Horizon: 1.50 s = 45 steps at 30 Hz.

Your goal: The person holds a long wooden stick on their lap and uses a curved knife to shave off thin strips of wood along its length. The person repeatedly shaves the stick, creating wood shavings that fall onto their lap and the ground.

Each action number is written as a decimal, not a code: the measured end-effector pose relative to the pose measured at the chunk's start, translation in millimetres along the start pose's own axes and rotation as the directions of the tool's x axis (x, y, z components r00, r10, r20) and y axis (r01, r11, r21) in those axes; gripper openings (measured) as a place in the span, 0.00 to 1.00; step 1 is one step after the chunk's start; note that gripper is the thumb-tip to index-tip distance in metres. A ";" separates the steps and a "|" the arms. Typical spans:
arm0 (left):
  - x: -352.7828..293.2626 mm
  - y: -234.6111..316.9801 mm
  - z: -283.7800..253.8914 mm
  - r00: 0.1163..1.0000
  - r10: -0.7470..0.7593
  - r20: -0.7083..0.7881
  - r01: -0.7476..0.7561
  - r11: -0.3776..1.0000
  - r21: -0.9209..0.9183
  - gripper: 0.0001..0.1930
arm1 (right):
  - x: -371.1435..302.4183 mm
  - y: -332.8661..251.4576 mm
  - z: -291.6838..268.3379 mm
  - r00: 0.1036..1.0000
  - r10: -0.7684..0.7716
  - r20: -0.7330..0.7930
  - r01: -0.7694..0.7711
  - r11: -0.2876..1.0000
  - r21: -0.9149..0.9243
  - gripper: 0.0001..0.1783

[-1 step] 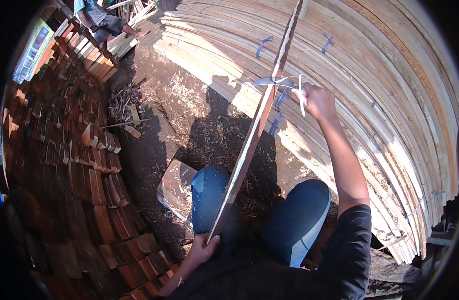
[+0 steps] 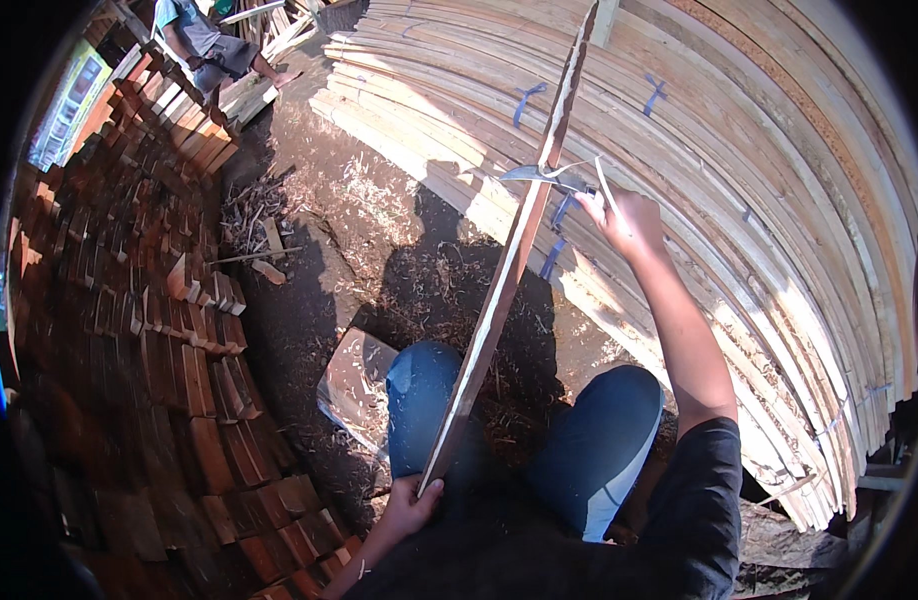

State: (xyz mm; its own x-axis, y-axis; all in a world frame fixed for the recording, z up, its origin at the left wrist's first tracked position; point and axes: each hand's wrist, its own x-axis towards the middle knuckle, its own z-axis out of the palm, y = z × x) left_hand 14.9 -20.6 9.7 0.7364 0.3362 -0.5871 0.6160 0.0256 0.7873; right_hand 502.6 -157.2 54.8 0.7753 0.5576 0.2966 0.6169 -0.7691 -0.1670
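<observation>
A long, narrow wooden strip [image 2: 501,285], brown-sided with a pale edge, slants from my lap up and away to the right. My left hand [image 2: 409,508] grips its near end beside my left thigh. Across the strip, farther along, lies a curved-bladed knife [image 2: 524,174], touching the wood. My right hand [image 2: 629,225] is closed round its handle, which is mostly hidden by the fingers. A thin pale shaving [image 2: 605,186] curls up by the blade and my knuckles.
Long pale boards [image 2: 719,190] tied with blue strips lie stacked ahead and to the right. Cut brown wood pieces [image 2: 194,390] are piled high on the left. A wooden block [image 2: 354,375] sits by my left knee. Shavings litter the ground. Another person [image 2: 214,55] is at the far left.
My right hand and the knife have slid a little nearer to me along the strip. The left hand keeps its hold on the near end.
</observation>
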 end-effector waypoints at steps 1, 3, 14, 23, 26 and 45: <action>-3.4 -7.9 -0.8 1.000 0.021 -0.021 -0.021 1.000 0.015 0.18 | -7.0 -17.5 -1.9 0.992 0.086 0.096 -0.100 0.983 0.154 0.32; -3.0 -12.1 -0.8 0.999 0.039 -0.035 -0.037 0.999 0.035 0.17 | -15.5 -23.3 -4.2 0.946 0.161 0.282 -0.262 0.891 0.371 0.33; -6.3 -14.7 0.1 0.998 0.043 -0.054 -0.044 0.999 -0.013 0.16 | -65.7 -58.8 -19.1 0.825 -0.552 0.122 0.552 0.833 0.037 0.29; -3.9 -15.9 -5.4 0.996 0.076 -0.040 -0.073 0.994 0.076 0.16 | 1.7 53.7 -5.5 0.944 0.316 -0.092 -0.314 0.949 0.033 0.33; -4.4 -9.3 -6.4 0.998 0.066 -0.024 -0.063 0.993 0.102 0.15 | -8.4 53.0 2.0 0.904 0.422 0.072 -0.423 0.855 0.300 0.34; -0.1 10.5 -10.0 0.966 0.046 0.253 -0.014 0.992 -0.128 0.15 | -189.2 -79.7 -6.0 0.863 0.315 0.395 -0.408 -0.025 0.912 0.22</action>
State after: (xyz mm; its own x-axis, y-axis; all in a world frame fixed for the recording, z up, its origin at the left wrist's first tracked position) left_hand 18.5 -11.0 19.9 0.8109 0.0881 -0.5786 0.5648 0.1410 0.8131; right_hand 305.9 -203.2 17.7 0.9169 0.3621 -0.1679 -0.2087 0.0765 -0.9750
